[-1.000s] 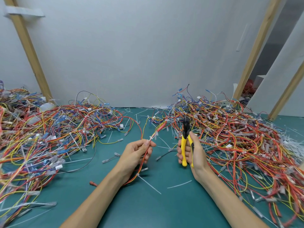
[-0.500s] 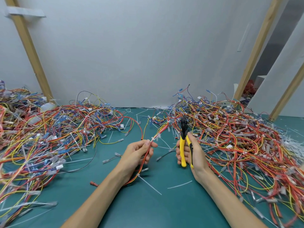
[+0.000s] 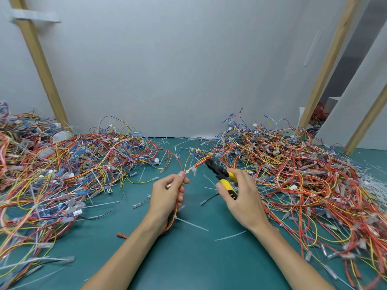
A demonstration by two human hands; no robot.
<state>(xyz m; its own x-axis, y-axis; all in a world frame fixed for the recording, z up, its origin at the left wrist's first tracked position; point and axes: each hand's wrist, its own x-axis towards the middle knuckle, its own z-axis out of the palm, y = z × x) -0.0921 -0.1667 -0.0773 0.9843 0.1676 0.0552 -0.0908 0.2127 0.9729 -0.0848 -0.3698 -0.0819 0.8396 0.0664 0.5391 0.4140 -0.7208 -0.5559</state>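
Two hands work: left hand [image 3: 167, 192] pinches red-yellow wires [image 3: 199, 163], right hand [image 3: 240, 197] grips yellow-handled cutters [image 3: 222, 176].

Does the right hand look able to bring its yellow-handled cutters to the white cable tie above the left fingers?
Probably yes: the yellow-handled cutters are close beside the white cable tie, with nothing between them.

Cutters [image 3: 224, 178] sit in right hand [image 3: 240, 197], over table [image 3: 188, 264]. Left of cutters: left hand [image 3: 167, 195] holding bundle [image 3: 198, 164], which passes just beside the cutters' tip. Far left of cutters: left pile [image 3: 62, 174]. Right of cutters: right pile [image 3: 303, 174]. Behind cutters: wall [image 3: 188, 70].
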